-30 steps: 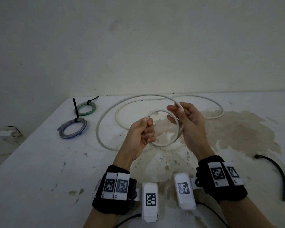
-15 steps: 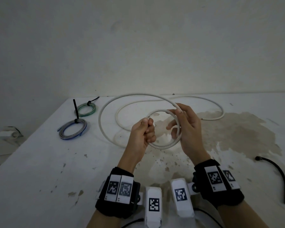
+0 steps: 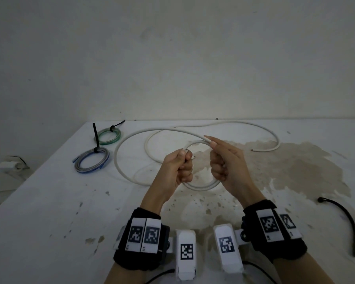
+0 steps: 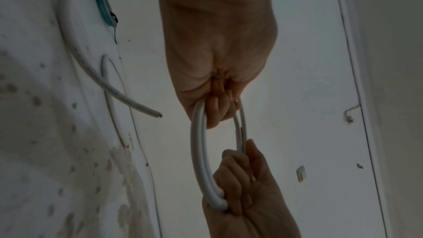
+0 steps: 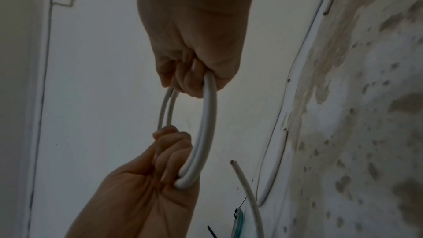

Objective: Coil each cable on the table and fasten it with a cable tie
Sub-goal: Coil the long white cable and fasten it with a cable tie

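From here I see both hands raised over the bench (image 3: pixel 49 201), gripping a small coil of the white cable (image 3: pixel 203 186). My left hand (image 3: pixel 175 167) has its fingers curled tight round the coil's left side, the cable's cut end poking out just above the thumb. My right hand (image 3: pixel 226 160) has its fingers wrapped round the right side, the thumb lying along the strand on top. In the left wrist view the coil shows 2 strands side by side between the fists; how many turns pass inside either palm is hidden.

The rest of the white cable trails off the coil in wide loops across the back of the bench, its far end lying on the brown stain (image 3: pixel 295 167). A black cable tie (image 3: pixel 344 220) lies near the right edge, well apart from my hands. At the back left sit the green coil (image 3: pixel 108 136) and the blue-grey coil (image 3: pixel 91 162), each already tied; whether they touch each other I cannot tell. The bench's near edge is cut off behind my wristbands.
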